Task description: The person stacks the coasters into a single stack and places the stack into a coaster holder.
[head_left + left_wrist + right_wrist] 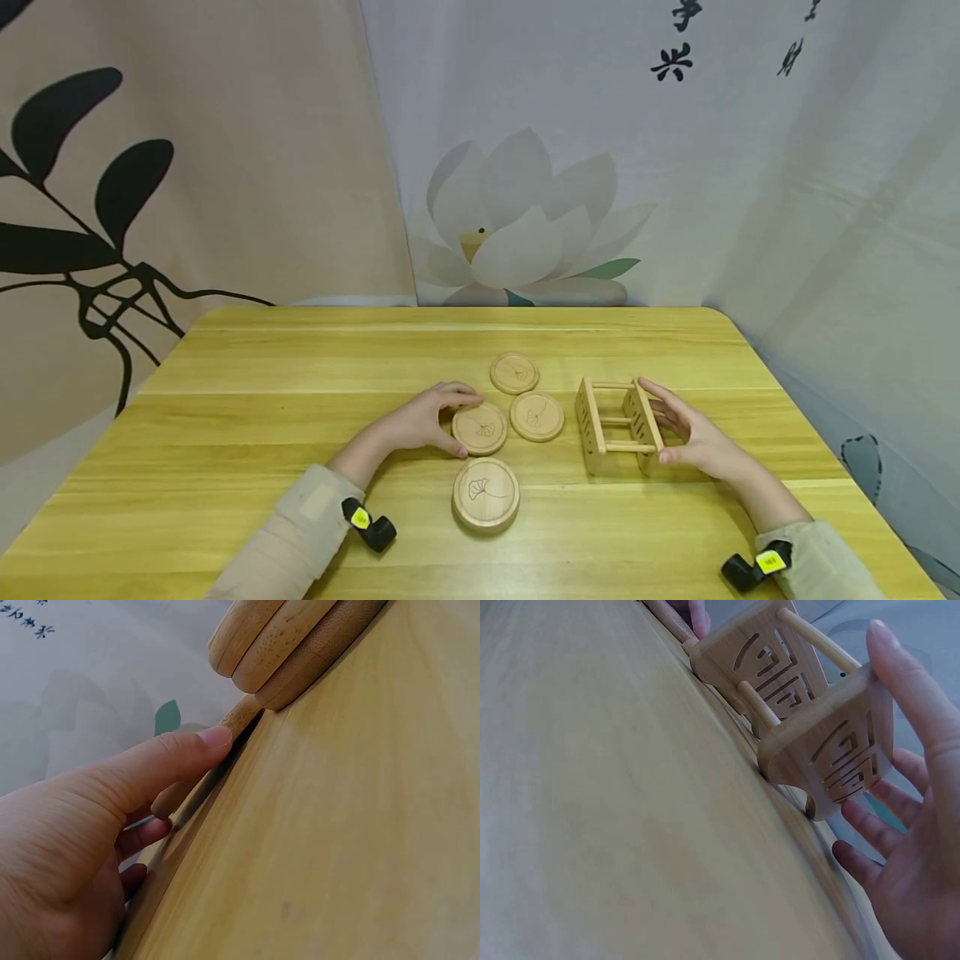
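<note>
My left hand (426, 418) spans a round wooden coaster (480, 429) with a ginkgo leaf engraved on top, thumb at its near edge and fingers at its far edge. In the left wrist view, the thumb (214, 739) presses on the coaster's rim, low by the tabletop. On the right, a small wooden coaster rack (617, 422) stands upright, two slotted side panels joined by dowels. My right hand (697, 437) holds its right panel (847, 750) between thumb and forefinger, with the other fingers near the outer face.
Nearest me is a stack of coasters (486, 495), which shows its layers in the left wrist view. Two single coasters lie flat beyond, one in the middle (537, 417) and one farther back (514, 372). A printed curtain (525, 225) hangs behind the wooden table (300, 358).
</note>
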Demonstrator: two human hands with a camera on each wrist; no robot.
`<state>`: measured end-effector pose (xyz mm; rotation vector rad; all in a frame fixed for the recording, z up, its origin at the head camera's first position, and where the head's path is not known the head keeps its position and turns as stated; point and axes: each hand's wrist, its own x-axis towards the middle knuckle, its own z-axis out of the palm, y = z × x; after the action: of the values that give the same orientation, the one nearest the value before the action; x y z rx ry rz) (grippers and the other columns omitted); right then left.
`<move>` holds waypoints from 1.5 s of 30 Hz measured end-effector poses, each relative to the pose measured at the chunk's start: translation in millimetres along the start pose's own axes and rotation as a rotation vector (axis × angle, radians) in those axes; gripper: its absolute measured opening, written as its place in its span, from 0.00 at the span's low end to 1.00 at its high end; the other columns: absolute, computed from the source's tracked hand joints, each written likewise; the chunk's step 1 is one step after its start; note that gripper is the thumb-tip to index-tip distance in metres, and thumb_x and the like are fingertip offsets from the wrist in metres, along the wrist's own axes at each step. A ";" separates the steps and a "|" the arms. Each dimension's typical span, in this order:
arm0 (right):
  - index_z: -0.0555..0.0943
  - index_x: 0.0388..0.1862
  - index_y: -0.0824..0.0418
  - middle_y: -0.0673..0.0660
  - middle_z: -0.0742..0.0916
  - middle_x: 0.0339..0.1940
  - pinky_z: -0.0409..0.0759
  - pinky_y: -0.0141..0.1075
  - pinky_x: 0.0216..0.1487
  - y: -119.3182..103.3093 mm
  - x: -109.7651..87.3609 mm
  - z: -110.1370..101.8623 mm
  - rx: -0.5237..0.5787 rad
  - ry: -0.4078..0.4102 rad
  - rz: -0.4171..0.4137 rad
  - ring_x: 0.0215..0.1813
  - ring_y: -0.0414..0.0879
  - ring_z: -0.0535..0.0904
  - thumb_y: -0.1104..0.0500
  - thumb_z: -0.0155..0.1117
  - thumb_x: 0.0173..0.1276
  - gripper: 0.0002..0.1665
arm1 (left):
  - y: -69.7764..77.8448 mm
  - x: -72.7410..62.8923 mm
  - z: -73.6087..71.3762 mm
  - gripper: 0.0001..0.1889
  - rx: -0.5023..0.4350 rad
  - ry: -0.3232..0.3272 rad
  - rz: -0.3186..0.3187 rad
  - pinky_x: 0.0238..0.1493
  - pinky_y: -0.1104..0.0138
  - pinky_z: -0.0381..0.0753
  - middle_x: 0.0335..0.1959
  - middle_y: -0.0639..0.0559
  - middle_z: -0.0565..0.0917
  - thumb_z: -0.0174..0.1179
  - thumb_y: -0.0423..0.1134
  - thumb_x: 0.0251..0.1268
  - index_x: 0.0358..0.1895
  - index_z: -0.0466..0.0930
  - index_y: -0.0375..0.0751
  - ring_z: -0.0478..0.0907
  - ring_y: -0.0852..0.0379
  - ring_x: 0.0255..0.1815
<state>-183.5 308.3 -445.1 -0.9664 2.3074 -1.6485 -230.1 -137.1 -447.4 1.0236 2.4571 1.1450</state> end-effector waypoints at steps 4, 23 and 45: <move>0.48 0.78 0.59 0.57 0.56 0.77 0.60 0.26 0.64 1.4 -0.2 -0.3 -0.002 -0.001 0.000 0.69 0.37 0.60 0.47 0.68 0.63 0.54 | -0.3 -1.0 0.3 0.44 -0.010 0.016 0.013 0.67 0.50 0.58 0.63 0.46 0.70 0.79 0.45 0.39 0.65 0.72 0.37 0.62 0.45 0.66; 0.48 0.78 0.59 0.58 0.55 0.77 0.60 0.27 0.64 5.1 0.4 -0.8 -0.003 -0.001 -0.004 0.69 0.37 0.59 0.47 0.69 0.62 0.55 | -3.4 -6.3 -4.6 0.44 -0.116 0.139 -0.018 0.68 0.48 0.53 0.66 0.44 0.68 0.80 0.42 0.37 0.65 0.73 0.39 0.60 0.45 0.68; 0.48 0.78 0.59 0.63 0.54 0.77 0.60 0.27 0.65 1.7 0.7 -0.6 -0.004 -0.002 -0.017 0.70 0.41 0.60 0.47 0.69 0.63 0.54 | 17.6 -21.5 -0.8 0.44 -0.182 0.170 0.022 0.68 0.42 0.45 0.67 0.41 0.66 0.80 0.42 0.36 0.65 0.73 0.42 0.58 0.43 0.69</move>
<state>-185.0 308.6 -446.2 -0.9903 2.3087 -1.6494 -206.1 -144.4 -435.3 0.9369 2.4153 1.4878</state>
